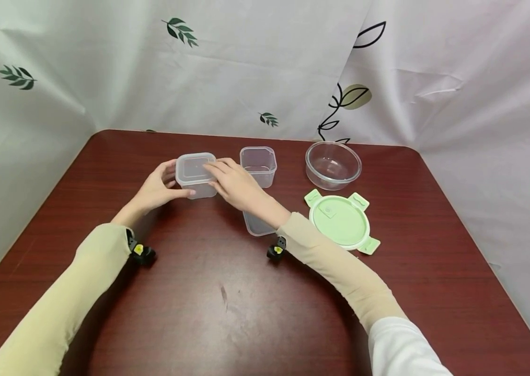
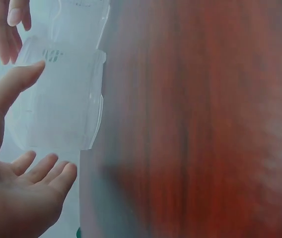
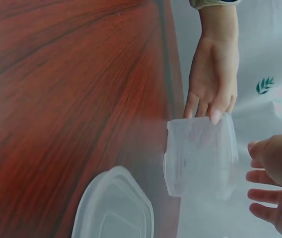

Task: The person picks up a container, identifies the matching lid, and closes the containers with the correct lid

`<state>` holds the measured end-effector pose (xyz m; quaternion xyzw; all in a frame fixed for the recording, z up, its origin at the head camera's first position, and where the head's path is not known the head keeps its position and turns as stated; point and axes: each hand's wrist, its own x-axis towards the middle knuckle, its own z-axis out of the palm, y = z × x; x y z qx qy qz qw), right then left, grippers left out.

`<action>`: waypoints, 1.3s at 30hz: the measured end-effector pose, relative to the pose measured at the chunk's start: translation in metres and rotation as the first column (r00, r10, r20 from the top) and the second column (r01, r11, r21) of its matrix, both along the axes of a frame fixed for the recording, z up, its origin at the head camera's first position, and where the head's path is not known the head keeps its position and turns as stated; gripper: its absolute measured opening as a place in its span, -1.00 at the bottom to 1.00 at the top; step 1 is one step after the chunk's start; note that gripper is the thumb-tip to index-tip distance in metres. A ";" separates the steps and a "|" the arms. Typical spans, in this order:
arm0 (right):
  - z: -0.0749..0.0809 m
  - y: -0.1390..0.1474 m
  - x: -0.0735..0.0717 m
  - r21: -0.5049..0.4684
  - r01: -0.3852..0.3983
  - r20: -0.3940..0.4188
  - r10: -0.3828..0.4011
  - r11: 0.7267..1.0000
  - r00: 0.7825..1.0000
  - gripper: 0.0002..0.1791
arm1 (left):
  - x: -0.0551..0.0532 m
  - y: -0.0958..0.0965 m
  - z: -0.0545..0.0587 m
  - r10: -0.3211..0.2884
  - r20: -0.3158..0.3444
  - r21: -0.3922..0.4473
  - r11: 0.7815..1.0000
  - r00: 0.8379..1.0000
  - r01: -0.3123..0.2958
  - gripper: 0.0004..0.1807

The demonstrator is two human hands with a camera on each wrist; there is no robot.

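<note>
I have the tub (image 1: 205, 190) just left of the lidless box (image 1: 259, 168). My left hand (image 1: 159, 185) holds its end farthest from that box between thumb and fingers; my right hand (image 1: 237, 184) spreads loosely at the lid (image 1: 192, 168) edge facing the box, contact unclear. If I press there unevenly, the tub could tip or slip.

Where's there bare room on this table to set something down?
Bare table shows front middle, between the sleeves, and right of the green lid and glass bowl. Back middle is crowded: left hand, lidded container, right hand, open container and a partly hidden clear lid.
</note>
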<state>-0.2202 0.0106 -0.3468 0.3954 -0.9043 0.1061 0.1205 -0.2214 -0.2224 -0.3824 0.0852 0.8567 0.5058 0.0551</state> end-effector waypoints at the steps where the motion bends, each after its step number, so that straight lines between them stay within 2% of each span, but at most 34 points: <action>1: 0.001 0.002 0.001 -0.001 0.001 -0.005 -0.001 1.000 1.000 -0.54 | 0.003 0.000 0.001 0.011 -0.018 -0.005 1.000 1.000 -0.011 0.05; 6: 0.002 0.010 0.006 -0.003 0.012 -0.025 -0.012 1.000 1.000 -0.55 | 0.016 0.001 0.006 0.066 -0.097 -0.020 0.997 0.993 -0.068 0.01; 9: 0.002 0.015 0.008 -0.019 0.014 -0.040 -0.015 1.000 0.999 -0.56 | 0.023 0.006 0.010 0.117 -0.164 -0.011 0.993 0.979 -0.121 -0.07; 12: 0.002 0.021 0.010 -0.037 0.018 -0.062 -0.021 0.999 0.998 -0.56 | 0.029 0.013 0.012 0.169 -0.281 0.012 0.985 0.945 -0.172 -0.19; 15: 0.003 0.027 0.012 -0.042 0.031 -0.081 -0.035 0.999 0.996 -0.56 | 0.035 0.023 0.015 0.203 -0.407 0.033 0.978 0.891 -0.208 -0.30; 18: 0.006 0.036 0.014 -0.049 0.043 -0.085 -0.047 0.998 0.995 -0.57 | 0.041 0.035 0.018 0.205 -0.503 0.032 0.975 0.840 -0.219 -0.38; 19: 0.006 0.039 0.015 -0.050 0.047 -0.090 -0.051 0.998 0.995 -0.57 | 0.043 0.040 0.020 0.201 -0.524 0.032 0.976 0.828 -0.217 -0.40; 21: 0.007 0.045 0.016 -0.061 0.049 -0.096 -0.055 0.997 0.994 -0.59 | 0.047 0.049 0.022 0.181 -0.547 0.026 0.980 0.817 -0.200 -0.42; 23: 0.007 0.052 0.018 -0.073 0.048 -0.103 -0.055 0.996 0.993 -0.60 | 0.051 0.057 0.024 0.155 -0.543 0.014 0.984 0.825 -0.176 -0.42; 27: 0.006 0.065 0.019 -0.095 0.040 -0.107 -0.050 0.995 0.993 -0.61 | 0.056 0.071 0.025 0.088 -0.479 0.002 0.995 0.873 -0.099 -0.37; 29: 0.005 0.071 0.020 -0.098 0.039 -0.106 -0.050 0.994 0.993 -0.61 | 0.057 0.076 0.025 0.056 -0.449 0.006 0.998 0.892 -0.059 -0.35; 36: 0.001 0.091 0.021 -0.101 0.055 -0.087 -0.064 0.993 0.994 -0.62 | 0.054 0.093 0.025 -0.023 -0.413 -0.002 1.000 0.910 0.025 -0.30; 39: -0.001 0.097 0.022 -0.106 0.069 -0.082 -0.078 0.992 0.994 -0.61 | 0.050 0.100 0.025 -0.044 -0.372 -0.019 0.999 0.927 0.040 -0.27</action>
